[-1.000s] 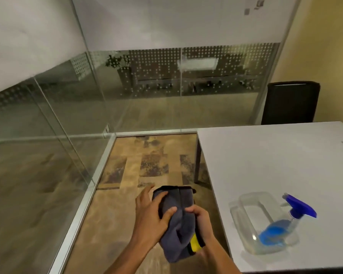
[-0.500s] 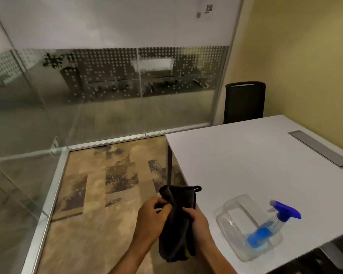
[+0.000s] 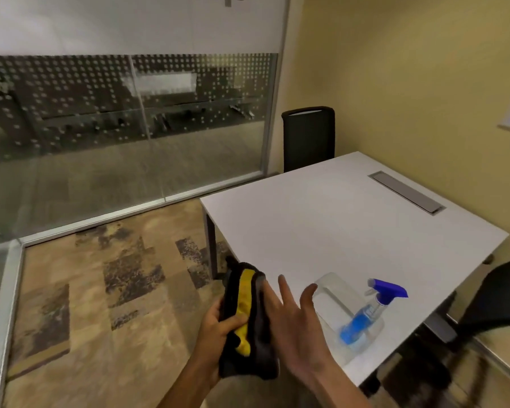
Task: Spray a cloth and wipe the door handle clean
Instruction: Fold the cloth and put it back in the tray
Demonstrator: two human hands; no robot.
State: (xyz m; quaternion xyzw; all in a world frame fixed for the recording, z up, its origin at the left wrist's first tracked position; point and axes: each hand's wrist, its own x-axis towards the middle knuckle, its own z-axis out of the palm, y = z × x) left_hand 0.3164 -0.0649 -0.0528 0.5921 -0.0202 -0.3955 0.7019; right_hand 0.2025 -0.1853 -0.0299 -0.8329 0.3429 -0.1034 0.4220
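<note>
Lying in clear tray (image 3: 330, 290), spray bottle (image 3: 368, 312), blue liquid inside, on table (image 3: 321, 228)

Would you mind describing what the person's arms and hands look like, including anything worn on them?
Both forearms come into view bare: no sleeve reaches the visible part. The left hand and the right hand wear no gloves, and no ring, watch or bracelet shows on the fingers or wrists. Motion blur softens the finer details.
</note>
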